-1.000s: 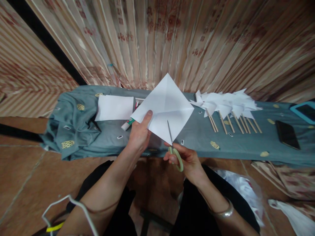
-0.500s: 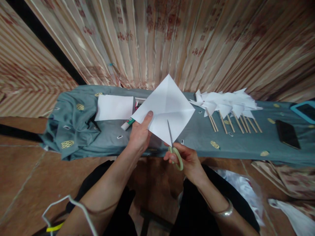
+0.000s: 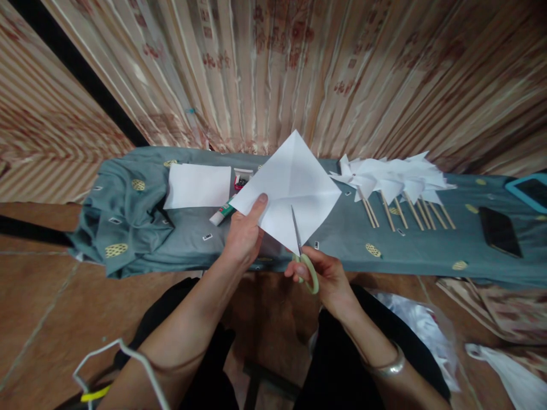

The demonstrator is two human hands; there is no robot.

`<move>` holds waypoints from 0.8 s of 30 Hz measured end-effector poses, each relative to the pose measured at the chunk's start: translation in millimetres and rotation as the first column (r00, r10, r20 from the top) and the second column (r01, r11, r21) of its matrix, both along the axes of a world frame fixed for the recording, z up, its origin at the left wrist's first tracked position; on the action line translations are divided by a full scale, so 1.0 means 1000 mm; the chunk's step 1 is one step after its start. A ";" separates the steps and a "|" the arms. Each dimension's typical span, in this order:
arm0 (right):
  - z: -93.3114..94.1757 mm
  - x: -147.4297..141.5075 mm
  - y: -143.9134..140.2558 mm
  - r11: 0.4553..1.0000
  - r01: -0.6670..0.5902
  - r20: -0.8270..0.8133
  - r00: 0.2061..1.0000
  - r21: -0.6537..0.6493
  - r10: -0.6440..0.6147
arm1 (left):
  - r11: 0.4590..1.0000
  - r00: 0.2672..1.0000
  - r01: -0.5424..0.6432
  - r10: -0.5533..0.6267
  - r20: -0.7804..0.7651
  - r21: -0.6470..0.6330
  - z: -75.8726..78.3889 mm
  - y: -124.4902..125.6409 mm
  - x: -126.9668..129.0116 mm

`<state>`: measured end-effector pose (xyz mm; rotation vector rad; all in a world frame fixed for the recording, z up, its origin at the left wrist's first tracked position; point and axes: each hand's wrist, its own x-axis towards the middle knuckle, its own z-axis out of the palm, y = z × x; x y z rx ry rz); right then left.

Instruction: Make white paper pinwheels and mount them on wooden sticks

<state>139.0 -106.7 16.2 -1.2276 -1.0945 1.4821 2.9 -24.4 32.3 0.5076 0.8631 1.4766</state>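
Observation:
A square white sheet of paper (image 3: 294, 171), turned corner-up and marked with crossing creases, is pinched at its left side by my left hand (image 3: 245, 233), thumb on top. My right hand (image 3: 327, 276) grips scissors (image 3: 308, 276) with pale green handles. One blade lies over the sheet's near corner and points toward its middle; the other blade is hidden beneath the paper. Under the sheet's left corner, a green and white tube (image 3: 222, 213) and a small red and white box (image 3: 242, 179) with dark bits inside rest on the cloth.
A stack of white paper (image 3: 199, 186) lies left on the grey-green cloth (image 3: 273, 256). To the right are several white paper pinwheels (image 3: 393, 176) on wooden sticks, a dark phone (image 3: 499, 232) and a blue-framed device (image 3: 527, 191). A pleated curtain (image 3: 273, 74) hangs behind.
The sheet and my left hand have shifted slightly to the right, showing more of the small box. The scissors remain at the near corner, with little change in my right hand.

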 end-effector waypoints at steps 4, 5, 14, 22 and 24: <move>0.001 0.000 0.000 1.000 0.009 0.006 1.000 -0.002 -0.009 | 1.000 1.000 0.008 -0.008 -0.003 -0.005 -0.001 -0.001 0.000; 0.001 0.000 0.001 1.000 0.011 0.007 1.000 -0.001 -0.011 | 1.000 1.000 0.006 -0.006 -0.007 -0.008 -0.001 -0.001 0.000; 0.000 -0.002 0.001 0.999 0.036 0.003 0.999 -0.006 -0.036 | 0.999 1.000 -0.011 0.011 -0.007 -0.039 0.003 -0.001 0.001; 0.002 -0.002 0.001 0.998 0.040 -0.037 0.998 -0.050 -0.042 | 0.999 1.000 0.009 -0.009 -0.009 -0.035 0.001 -0.002 0.000; 0.003 -0.002 0.001 0.998 0.038 -0.032 0.999 -0.053 -0.040 | 1.000 1.000 0.011 -0.011 -0.011 -0.029 0.001 -0.001 0.001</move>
